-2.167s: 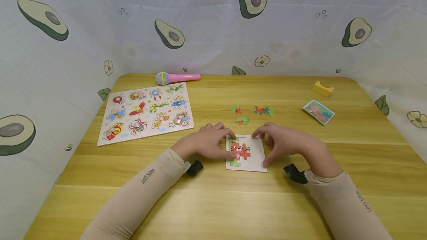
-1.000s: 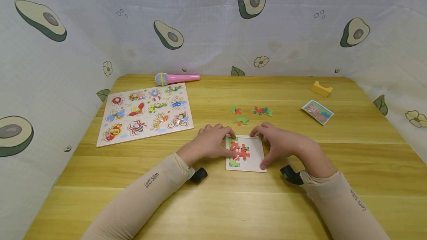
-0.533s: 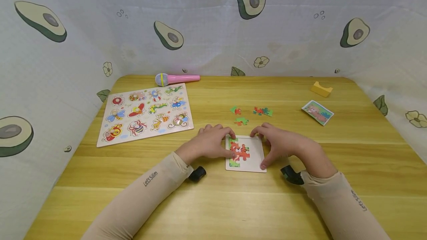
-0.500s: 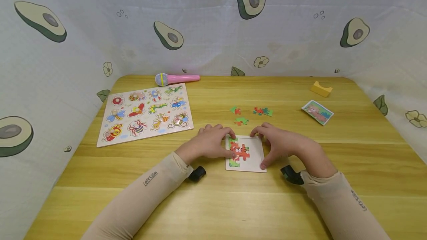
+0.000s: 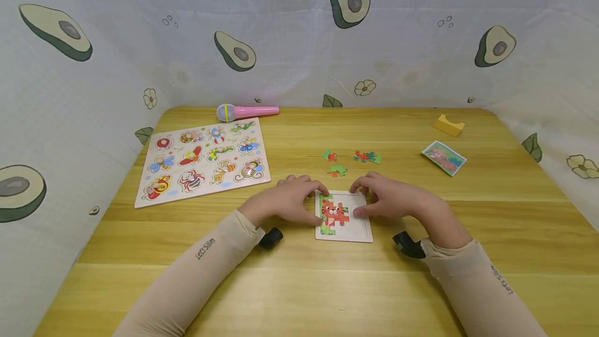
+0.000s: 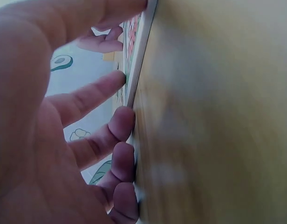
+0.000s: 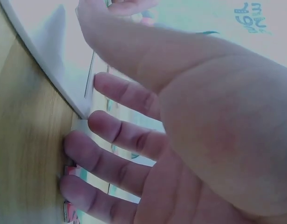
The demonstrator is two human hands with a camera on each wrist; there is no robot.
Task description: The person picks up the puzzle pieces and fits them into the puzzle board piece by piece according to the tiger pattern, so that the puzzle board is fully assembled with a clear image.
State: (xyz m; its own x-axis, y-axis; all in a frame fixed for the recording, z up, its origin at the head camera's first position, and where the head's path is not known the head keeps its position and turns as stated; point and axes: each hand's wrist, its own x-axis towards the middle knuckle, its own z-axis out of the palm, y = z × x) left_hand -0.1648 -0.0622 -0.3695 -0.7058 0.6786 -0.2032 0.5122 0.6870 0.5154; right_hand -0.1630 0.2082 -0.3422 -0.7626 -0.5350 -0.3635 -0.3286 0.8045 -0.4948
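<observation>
Flat on the worktop (image 5: 346,285), between both hands: a small square puzzle board (image 5: 357,229). In the left part of it, joined tiger pieces (image 5: 334,212), with a red face and green bits along the edge. Plain white on the right side.

On the left, the left hand (image 5: 292,202), grip loose and spread, with pointer finger at the far left corner and thumb at the left edge. On the right, the right hand (image 5: 393,196), grip loose and spread too, with pointer finger at the far edge and thumb tip over the white part. Hard to tell if pressing down.

Just past the board, little loose bits (image 5: 372,157) in red, green and blue. Farther right, a picture card (image 5: 443,157) with a pink animal, and behind it a yellow block (image 5: 449,127). Over to the left, a big bug board (image 5: 209,183), with a pink toy microphone (image 5: 255,112) just behind. At the back, a white cloth (image 5: 290,4) with avocados.
</observation>
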